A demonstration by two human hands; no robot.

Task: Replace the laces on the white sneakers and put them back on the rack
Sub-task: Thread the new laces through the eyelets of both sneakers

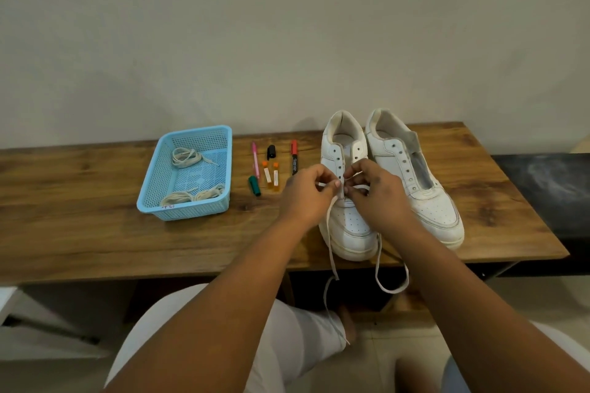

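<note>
Nearest me, my knees sit under the wooden table, and two loose ends of the white lace hang off its front edge, one trailing down past my leg, the other looping below the tabletop. Above them, my left hand pinches a stretch of that lace between thumb and fingertips, just left of the eyelets. My right hand has its fingers curled at the same spot, gripping the lace at the lower eyelets of the left sneaker; I think a fingertip is feeding the lace into a hole, but the knuckles cover it.

The right sneaker stands touching the first one, unlaced, its tongue exposed. Both point toes toward me.

Left of the shoes lies a small cluster: a green cap, two orange-capped tubes, a pink pen, a black cap and a red marker. Farther left, the blue basket holds coiled cream laces.
</note>
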